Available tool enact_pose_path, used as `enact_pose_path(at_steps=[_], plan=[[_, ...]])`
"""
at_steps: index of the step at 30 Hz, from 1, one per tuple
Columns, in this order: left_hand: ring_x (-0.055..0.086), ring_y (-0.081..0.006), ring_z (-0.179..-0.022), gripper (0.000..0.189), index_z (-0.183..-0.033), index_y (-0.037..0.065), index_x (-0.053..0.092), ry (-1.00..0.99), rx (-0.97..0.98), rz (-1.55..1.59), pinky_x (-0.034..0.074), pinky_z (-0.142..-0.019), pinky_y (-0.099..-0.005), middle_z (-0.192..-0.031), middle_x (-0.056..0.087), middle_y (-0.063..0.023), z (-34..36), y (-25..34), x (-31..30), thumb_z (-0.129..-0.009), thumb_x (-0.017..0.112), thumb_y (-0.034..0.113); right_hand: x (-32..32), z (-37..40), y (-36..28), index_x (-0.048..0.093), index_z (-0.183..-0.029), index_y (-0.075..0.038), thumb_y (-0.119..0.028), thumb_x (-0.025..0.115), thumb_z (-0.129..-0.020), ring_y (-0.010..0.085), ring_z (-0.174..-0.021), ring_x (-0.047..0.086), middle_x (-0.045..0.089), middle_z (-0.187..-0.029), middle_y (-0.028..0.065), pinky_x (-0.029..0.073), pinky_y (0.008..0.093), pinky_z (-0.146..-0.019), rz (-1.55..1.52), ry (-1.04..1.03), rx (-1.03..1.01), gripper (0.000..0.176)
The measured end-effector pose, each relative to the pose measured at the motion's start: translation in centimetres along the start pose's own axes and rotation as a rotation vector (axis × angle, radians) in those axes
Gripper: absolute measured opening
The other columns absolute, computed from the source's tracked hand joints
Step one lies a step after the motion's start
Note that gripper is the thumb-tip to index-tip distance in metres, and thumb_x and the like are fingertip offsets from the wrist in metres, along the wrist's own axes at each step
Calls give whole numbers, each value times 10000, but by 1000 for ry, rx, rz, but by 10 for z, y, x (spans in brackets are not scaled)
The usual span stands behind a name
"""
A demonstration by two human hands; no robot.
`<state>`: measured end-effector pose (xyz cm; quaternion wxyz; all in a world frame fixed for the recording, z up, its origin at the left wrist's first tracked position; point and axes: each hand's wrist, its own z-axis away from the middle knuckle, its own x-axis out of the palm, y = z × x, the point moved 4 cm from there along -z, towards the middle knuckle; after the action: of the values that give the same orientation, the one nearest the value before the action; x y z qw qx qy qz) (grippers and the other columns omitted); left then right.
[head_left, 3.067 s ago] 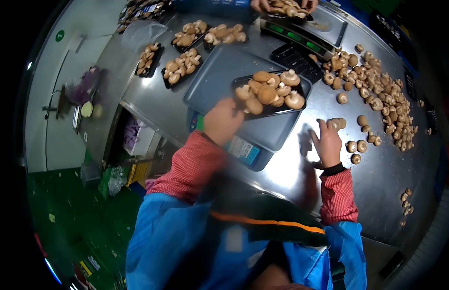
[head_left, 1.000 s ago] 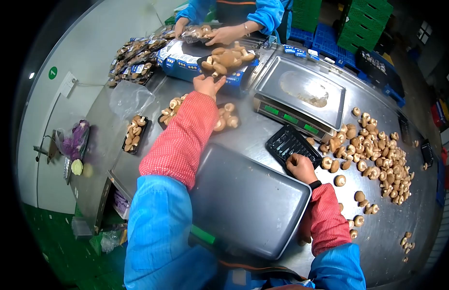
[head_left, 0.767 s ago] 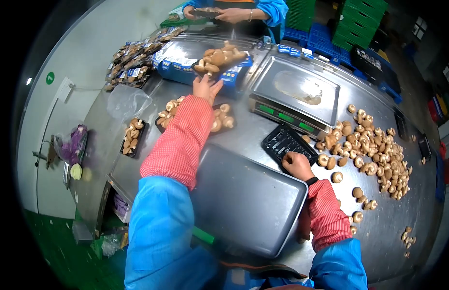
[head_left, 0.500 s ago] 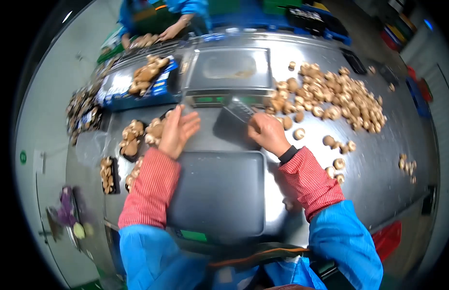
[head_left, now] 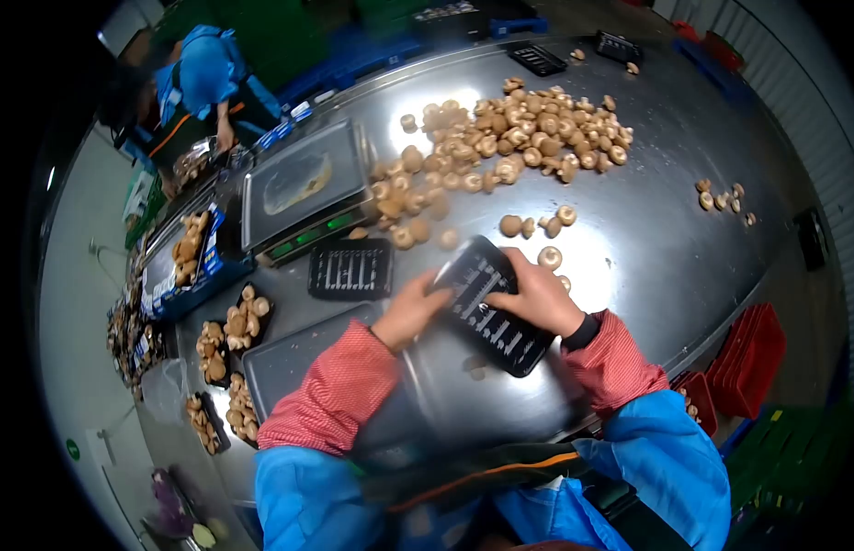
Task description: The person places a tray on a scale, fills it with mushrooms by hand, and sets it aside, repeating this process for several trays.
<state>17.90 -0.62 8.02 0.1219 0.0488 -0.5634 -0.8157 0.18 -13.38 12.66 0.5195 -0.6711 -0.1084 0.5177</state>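
Observation:
A black plastic tray (head_left: 486,317) with ribbed slots is tilted between my hands, above the metal table. My right hand (head_left: 544,298) grips its right side, thumb across the inner face. At the left edge, my left hand (head_left: 413,308) pinches the tray; its fingers are partly hidden and slightly blurred. A second black tray (head_left: 350,269) lies on the table to the left, below a scale (head_left: 303,188) with a green display. Beneath my left forearm is a grey flat scale platform (head_left: 303,344), partly covered by my sleeve.
Loose brown mushrooms (head_left: 546,129) are heaped across the table's far side, with a few near my right hand. Filled mushroom trays (head_left: 248,317) stand at the left beside a blue box (head_left: 183,289). A co-worker (head_left: 202,87) handles something far left. Red crates (head_left: 746,363) sit at the right.
My view has turned to the right. My left hand was open and apart; now it meets the tray. A black tray now lies beside the far scale.

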Motion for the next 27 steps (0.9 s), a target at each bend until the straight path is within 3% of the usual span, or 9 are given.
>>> enact_pose_path(at_steps=[3,5,6,9,11,17,18,22,27], plan=[[586,-132,-1053,552,-1405,24,423,-72,36,-123,501,-878,-259,-1194,608,-89,-49,16,45,-939,654,210,-27,-7,110,514,-1275,21,-199,688,-864,212,-984,626,662,-1078,120,491,324,-887,-294,-51,56,497],[573,-153,-1105,625,-1452,48,368,-79,-22,-77,491,-911,-280,-1259,584,-119,-85,30,65,-934,667,231,-77,-3,149,553,-1202,44,-206,681,-843,241,-962,646,668,-1035,162,509,355,-854,-495,145,230,456],[570,-193,-1148,768,-1513,88,250,-80,52,-178,489,-941,-329,-1331,538,-170,-112,24,66,-914,694,272,-109,-4,176,546,-1216,42,-192,658,-857,250,-971,645,669,-1050,169,506,363,-861,-391,306,249,443],[569,-231,-1167,851,-1531,97,195,-58,11,-292,492,-948,-360,-1326,538,-208,-174,36,81,-893,718,309,-205,-21,281,527,-1236,19,-151,590,-891,309,-1001,649,668,-1085,203,497,406,-874,-55,744,252,390],[558,-291,-1182,948,-1541,99,147,-49,-65,-208,472,-984,-395,-1330,527,-245,-203,51,100,-857,750,357,-265,-35,326,516,-1240,0,-156,566,-902,378,-998,649,665,-1073,235,491,433,-879,64,809,334,376],[407,-365,-1334,1204,-1542,35,32,219,53,-369,394,-1072,-414,-1484,326,-290,-312,33,104,-727,860,353,-359,-108,401,482,-1255,-25,-182,536,-905,459,-1081,604,641,-1123,294,467,501,-922,320,789,567,388],[292,-355,-1414,1237,-1507,-39,80,278,46,-289,307,-1153,-394,-1511,275,-257,-320,33,107,-646,901,301,-365,-119,398,482,-1287,-37,-189,539,-902,451,-1089,605,638,-1144,287,467,497,-935,309,744,622,418],[310,-349,-1407,1295,-1514,-42,61,289,215,-456,323,-1141,-377,-1497,302,-266,-341,42,111,-605,920,295,-371,-163,409,486,-1321,-46,-197,560,-914,426,-1091,613,644,-1144,264,474,467,-934,389,623,503,440],[429,-377,-1307,1309,-1547,74,63,183,229,-619,397,-1073,-420,-1436,381,-261,-352,57,142,-586,919,311,-335,-187,391,528,-1299,-60,-179,598,-912,385,-1074,625,654,-1125,236,475,417,-924,126,443,111,411]])
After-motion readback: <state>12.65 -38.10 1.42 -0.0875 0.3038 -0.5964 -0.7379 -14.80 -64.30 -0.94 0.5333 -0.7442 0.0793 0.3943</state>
